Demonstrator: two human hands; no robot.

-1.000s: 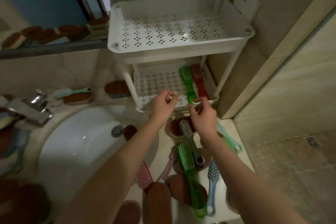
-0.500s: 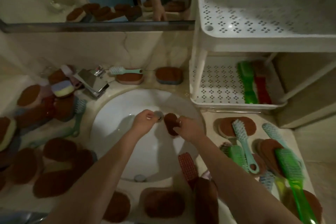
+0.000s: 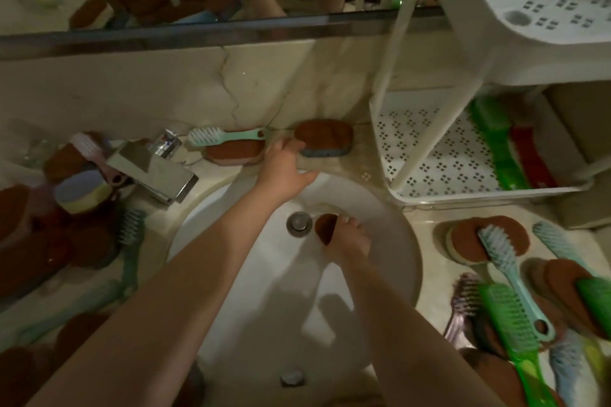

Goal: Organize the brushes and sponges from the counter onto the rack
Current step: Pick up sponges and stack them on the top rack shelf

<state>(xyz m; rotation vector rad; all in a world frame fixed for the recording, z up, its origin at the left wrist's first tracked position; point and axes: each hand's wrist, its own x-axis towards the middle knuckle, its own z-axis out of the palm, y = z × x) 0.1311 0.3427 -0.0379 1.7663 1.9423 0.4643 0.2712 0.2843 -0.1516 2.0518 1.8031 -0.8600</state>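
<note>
My right hand (image 3: pixel 347 241) is down in the white sink (image 3: pixel 390 274), fingers curled round a small brown sponge (image 3: pixel 324 226) beside the drain (image 3: pixel 299 223). My left hand (image 3: pixel 284 168) reaches to the back ledge, its fingertips touching the left end of a brown-and-blue sponge (image 3: pixel 325 138). Just left lies a mint brush (image 3: pixel 224 136) on another brown sponge (image 3: pixel 231 153). The white rack (image 3: pixel 429 188) stands at right; its lower tray holds a green brush (image 3: pixel 496 148) and a red brush (image 3: pixel 529 158).
A chrome tap (image 3: pixel 155 172) juts over the sink's left rim. Many brown sponges and brushes crowd the left counter (image 3: pixel 66 241) and the right counter (image 3: pixel 515 291). The rack's upper tray (image 3: pixel 529 9) overhangs the top right. A mirror runs along the back wall.
The view swung from the rack down to the sink. My right hand took hold of the sponge by the drain; my left hand moved from the drain up to the back ledge.
</note>
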